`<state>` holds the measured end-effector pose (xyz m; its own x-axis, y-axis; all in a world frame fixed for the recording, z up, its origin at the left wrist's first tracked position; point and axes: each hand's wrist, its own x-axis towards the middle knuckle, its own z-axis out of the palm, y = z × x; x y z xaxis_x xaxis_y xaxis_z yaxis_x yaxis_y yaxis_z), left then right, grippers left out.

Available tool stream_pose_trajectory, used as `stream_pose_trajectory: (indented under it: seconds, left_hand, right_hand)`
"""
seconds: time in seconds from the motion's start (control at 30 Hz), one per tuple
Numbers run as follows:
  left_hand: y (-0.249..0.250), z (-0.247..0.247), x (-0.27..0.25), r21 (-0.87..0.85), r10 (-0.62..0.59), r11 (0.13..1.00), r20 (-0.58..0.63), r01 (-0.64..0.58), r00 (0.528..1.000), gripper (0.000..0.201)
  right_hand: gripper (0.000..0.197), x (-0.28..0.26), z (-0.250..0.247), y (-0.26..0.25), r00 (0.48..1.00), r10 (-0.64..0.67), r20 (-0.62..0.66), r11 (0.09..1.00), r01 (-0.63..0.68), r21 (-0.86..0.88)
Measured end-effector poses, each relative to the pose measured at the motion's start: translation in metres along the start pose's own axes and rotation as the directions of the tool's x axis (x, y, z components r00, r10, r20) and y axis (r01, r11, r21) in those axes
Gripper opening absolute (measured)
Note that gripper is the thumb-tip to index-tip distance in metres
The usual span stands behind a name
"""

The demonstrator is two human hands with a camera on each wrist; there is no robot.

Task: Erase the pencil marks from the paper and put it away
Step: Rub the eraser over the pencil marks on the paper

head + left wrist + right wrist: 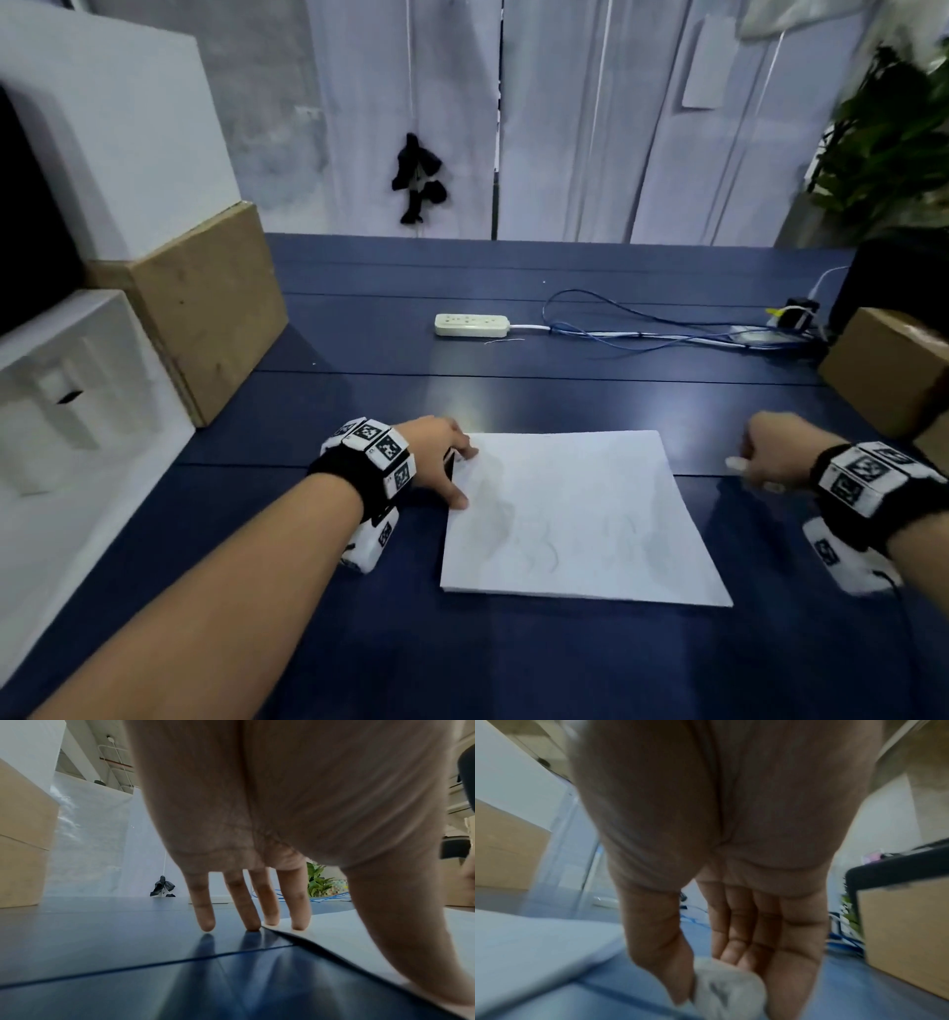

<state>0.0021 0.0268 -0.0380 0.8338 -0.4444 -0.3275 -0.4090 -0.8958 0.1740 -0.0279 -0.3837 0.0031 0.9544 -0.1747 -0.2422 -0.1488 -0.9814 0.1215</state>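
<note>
two hands flank the paper point(575, 519): left hand point(436, 452), fingers straight, pins its nine o'clock edge; right hand point(775, 452), off at three o'clock, pinches the eraser point(727, 990). erasing seems barely begun; next, rub the faint marks.

— Surface finish? — The table point(513, 401) is dark blue. The paper point(590, 514) is white with faint grey pencil marks point(539, 550).

— Items to the rear? — A cream power strip point(471, 325), a blue cable point(616, 318), two tan cardboard boxes point(205, 308).

— Wrist gear? — The bands point(375, 452) are black with white blocks printed in black-and-white square codes. The eraser point(729, 990) is off-white, smudged grey.
</note>
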Motion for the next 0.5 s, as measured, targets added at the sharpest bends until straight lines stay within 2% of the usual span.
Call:
stream_pose_trajectory:
  seconds: [0.07,0.13,0.23,0.3,0.37,0.5]
  left_hand:
    - [-0.003,0.000,0.000,0.016,-0.005,1.000,0.001,0.004,1.000,0.082]
    - [-0.003,-0.002,0.000,0.042,-0.009,0.999,-0.016,0.010,1.000,0.084]
    - [-0.003,-0.003,0.000,0.093,-0.006,0.996,-0.032,0.009,0.999,0.095]
    - [-0.008,0.001,0.002,0.045,-0.001,0.999,-0.032,0.003,0.999,0.098]
    - [-0.015,0.005,0.004,-0.007,0.022,1.000,0.003,-0.022,1.000,0.100]
    - [-0.019,0.009,0.007,0.015,0.072,0.997,0.081,-0.074,0.994,0.103]
  right_hand:
    - [0.022,-0.001,-0.014,-0.022,0.985,-0.128,-0.120,0.979,0.145,0.144]
    - [0.020,-0.015,-0.027,-0.060,0.932,-0.292,-0.214,0.908,0.341,0.244]
    - [0.018,-0.031,-0.034,-0.122,0.849,-0.505,-0.155,0.813,0.529,0.243]
    - [0.020,-0.031,-0.029,-0.158,0.806,-0.587,-0.077,0.765,0.583,0.274]
    - [0.024,-0.020,-0.018,-0.186,0.774,-0.632,-0.041,0.749,0.624,0.225]
    - [0.032,0.005,-0.010,-0.217,0.767,-0.638,-0.068,0.755,0.641,0.138]
